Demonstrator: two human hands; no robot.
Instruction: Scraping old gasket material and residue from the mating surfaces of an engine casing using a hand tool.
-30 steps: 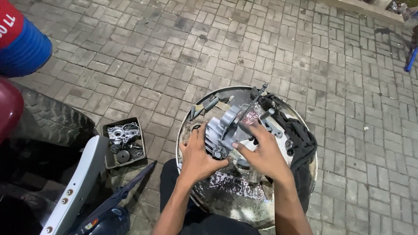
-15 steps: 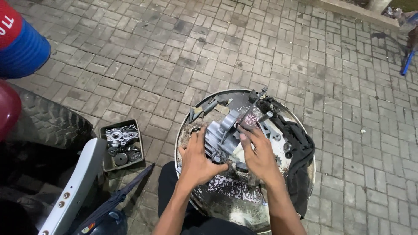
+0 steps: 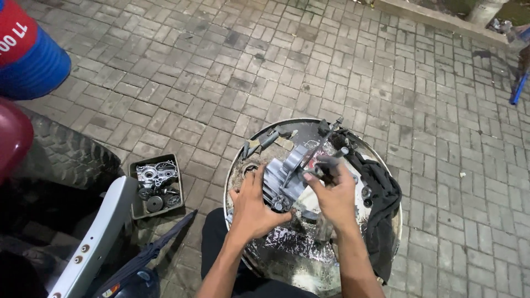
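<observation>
Both hands grip a grey engine casing (image 3: 287, 176) over the round metal tray (image 3: 243, 165): left hand (image 3: 254, 207) cradles underneath, right hand (image 3: 331, 193) closed on top. Best kept level, supported low.

One head-worn view looks steeply down, close over a round metal tray (image 3: 243, 165); brick paving (image 3: 182, 72) beyond.

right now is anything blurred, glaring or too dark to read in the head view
Head view: the paving is evenly lit and sharp; the round metal pan shows shiny patches near its front; the right hand is slightly soft at the fingers, the left hand crisper on the grey engine part; the lower left corner by the tyre sinks into shadow.
</observation>
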